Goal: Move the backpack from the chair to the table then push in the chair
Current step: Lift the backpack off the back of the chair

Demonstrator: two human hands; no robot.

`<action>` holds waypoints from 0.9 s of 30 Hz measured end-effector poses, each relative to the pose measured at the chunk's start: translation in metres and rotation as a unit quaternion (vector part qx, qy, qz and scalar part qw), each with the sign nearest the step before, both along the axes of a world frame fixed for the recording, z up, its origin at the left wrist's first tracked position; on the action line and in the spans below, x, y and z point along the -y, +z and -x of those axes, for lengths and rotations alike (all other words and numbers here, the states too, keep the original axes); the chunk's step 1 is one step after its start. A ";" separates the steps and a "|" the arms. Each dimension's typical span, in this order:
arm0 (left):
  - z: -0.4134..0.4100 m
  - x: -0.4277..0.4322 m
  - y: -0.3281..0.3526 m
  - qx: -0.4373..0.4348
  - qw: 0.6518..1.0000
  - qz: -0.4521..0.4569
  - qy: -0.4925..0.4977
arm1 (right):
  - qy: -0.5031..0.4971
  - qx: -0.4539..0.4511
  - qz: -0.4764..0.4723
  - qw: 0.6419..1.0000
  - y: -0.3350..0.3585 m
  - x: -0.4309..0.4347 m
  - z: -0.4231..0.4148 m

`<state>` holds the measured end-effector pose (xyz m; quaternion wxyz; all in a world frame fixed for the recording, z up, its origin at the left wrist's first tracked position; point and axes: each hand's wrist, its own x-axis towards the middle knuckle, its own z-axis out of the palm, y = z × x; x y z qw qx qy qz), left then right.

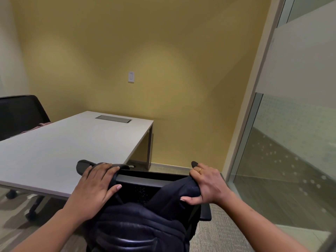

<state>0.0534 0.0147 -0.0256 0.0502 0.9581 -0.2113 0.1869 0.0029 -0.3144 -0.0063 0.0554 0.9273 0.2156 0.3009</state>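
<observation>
A dark padded backpack [138,226] hangs at the bottom centre against the black mesh chair [140,190], with its shoulder straps running up to the chair's top bar. My left hand [96,186] is closed around the left strap at the chair's top left corner. My right hand [205,184], with a ring on it, grips the bunched right strap at the top right corner. The pale grey table [60,142] stands just beyond the chair and to the left. The chair's seat is hidden behind the backpack.
The table has a metal cable hatch [113,118] near its far end. A second black chair [20,113] stands at the table's far left side with a pinkish item [41,124] on it. A glass wall [291,142] runs along the right, and a yellow wall closes the back.
</observation>
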 end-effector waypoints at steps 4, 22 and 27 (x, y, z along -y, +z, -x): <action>-0.002 0.003 0.000 -0.004 1.000 0.000 0.000 | 0.032 -0.146 -0.061 0.987 0.006 0.017 -0.009; -0.004 0.005 -0.005 0.015 1.000 0.004 0.000 | 0.062 -0.167 -0.289 0.941 -0.013 0.039 -0.042; -0.004 0.005 -0.008 0.016 1.000 0.006 0.010 | 0.014 -0.030 -0.315 0.948 -0.021 0.031 -0.029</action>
